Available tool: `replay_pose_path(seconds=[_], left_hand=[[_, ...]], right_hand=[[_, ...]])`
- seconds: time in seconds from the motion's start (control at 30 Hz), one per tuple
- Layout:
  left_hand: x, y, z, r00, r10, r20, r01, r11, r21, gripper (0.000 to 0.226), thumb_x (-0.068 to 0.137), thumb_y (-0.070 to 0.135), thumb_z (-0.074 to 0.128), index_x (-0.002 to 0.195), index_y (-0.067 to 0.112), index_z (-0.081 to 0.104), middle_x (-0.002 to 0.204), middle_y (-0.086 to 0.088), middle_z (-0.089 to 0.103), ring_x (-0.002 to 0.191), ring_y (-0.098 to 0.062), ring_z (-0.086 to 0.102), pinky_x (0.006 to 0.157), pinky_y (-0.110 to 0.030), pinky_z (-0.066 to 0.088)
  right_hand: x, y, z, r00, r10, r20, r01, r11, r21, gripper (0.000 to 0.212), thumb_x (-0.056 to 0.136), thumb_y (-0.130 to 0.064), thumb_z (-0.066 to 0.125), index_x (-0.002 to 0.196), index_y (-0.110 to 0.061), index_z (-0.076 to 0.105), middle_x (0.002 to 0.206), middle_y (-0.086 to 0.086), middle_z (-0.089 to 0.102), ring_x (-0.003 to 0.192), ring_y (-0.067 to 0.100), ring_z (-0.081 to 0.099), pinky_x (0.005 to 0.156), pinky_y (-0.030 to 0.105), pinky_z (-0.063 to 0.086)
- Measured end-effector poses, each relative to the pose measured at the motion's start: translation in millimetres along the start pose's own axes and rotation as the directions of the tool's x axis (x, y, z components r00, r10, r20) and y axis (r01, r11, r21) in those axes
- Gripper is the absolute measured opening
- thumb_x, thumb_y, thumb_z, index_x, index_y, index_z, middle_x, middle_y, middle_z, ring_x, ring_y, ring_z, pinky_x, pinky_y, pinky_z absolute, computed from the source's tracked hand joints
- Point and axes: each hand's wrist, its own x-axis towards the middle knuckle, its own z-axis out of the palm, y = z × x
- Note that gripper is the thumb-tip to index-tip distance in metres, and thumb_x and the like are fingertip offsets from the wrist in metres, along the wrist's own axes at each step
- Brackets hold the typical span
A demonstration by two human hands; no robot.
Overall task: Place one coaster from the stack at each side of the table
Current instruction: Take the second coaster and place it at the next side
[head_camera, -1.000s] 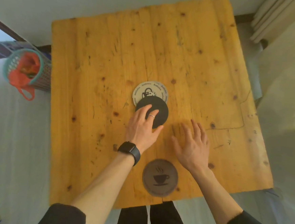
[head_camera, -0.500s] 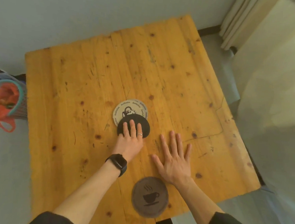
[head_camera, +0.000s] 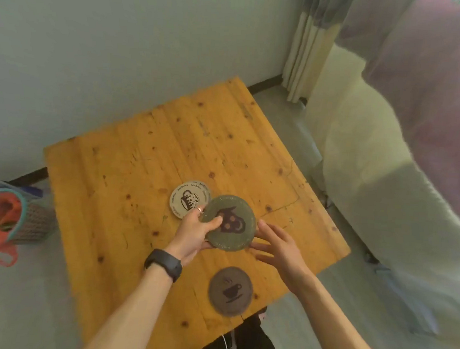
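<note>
My left hand (head_camera: 194, 233) grips a round olive coaster (head_camera: 233, 218) with a dark printed figure, lifted and tilted above the middle of the wooden table (head_camera: 130, 166). Its thumb lies on the coaster's face, the fingers underneath. My right hand (head_camera: 278, 247) hovers with spread fingers at the coaster's right edge; I cannot tell whether it touches. A pale coaster with a mug print (head_camera: 187, 198) lies flat just behind my left hand. A brown coaster with a coffee cup print (head_camera: 230, 290) rests near the table's front edge.
A basket with a teal rim and an orange bag (head_camera: 2, 217) stands on the floor left of the table. A pale sofa (head_camera: 386, 200) runs along the right side. The wall and a curtain (head_camera: 304, 56) are behind.
My left hand has lifted the dark coaster off the pale one and turned it face up. My right hand rose from the table toward it. The view tilted up and left.
</note>
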Motion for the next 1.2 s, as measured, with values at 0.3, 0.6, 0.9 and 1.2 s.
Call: replay_pose_path(seconds=[0.3,0.6,0.9,1.2], left_hand=[[-73,-45,73,0.978,-0.101,0.182,0.084,0.992,0.097,0.022,0.090,0.008,0.068,0.107,0.018,0.059,0.115,-0.012,0.069,0.103,-0.029,0.068,0.069,-0.039,0.059],[-68,-35,173,0.912,0.168,0.374,-0.401,0.559,0.726,0.049,0.083,0.034,0.072,0.128,0.037,0.054,0.119,0.013,0.057,0.105,-0.012,0.054,0.089,-0.035,0.051],[-40,-37,341,0.912,0.194,0.362,-0.402,0.600,0.692,0.022,0.085,0.029,0.073,0.101,0.014,0.073,0.091,0.003,0.072,0.081,-0.005,0.062,0.064,-0.013,0.046],[1,-41,409,0.995,-0.014,0.098,-0.018,0.951,0.309,0.037,0.085,0.026,0.074,0.117,0.007,0.066,0.087,-0.001,0.073,0.053,-0.005,0.056,0.054,-0.020,0.048]], right_hand=[[-123,37,-49,0.951,-0.115,-0.287,0.115,0.993,-0.016,0.013,0.093,-0.020,0.069,0.097,-0.033,0.065,0.100,0.006,0.073,0.082,0.017,0.067,0.073,0.031,0.057],[-137,54,-155,0.934,-0.266,-0.237,0.157,0.905,-0.396,0.017,0.097,-0.024,0.063,0.112,-0.029,0.067,0.099,-0.005,0.068,0.089,0.010,0.068,0.071,0.021,0.052],[-119,31,-326,0.907,-0.366,-0.211,0.248,0.865,-0.436,0.012,0.091,-0.035,0.069,0.104,-0.034,0.068,0.098,-0.009,0.071,0.088,0.005,0.069,0.074,0.022,0.053],[-83,2,-421,0.908,-0.299,-0.295,0.235,0.944,-0.232,0.007,0.090,-0.026,0.073,0.096,-0.022,0.073,0.088,0.002,0.076,0.080,0.016,0.075,0.070,0.029,0.059]])
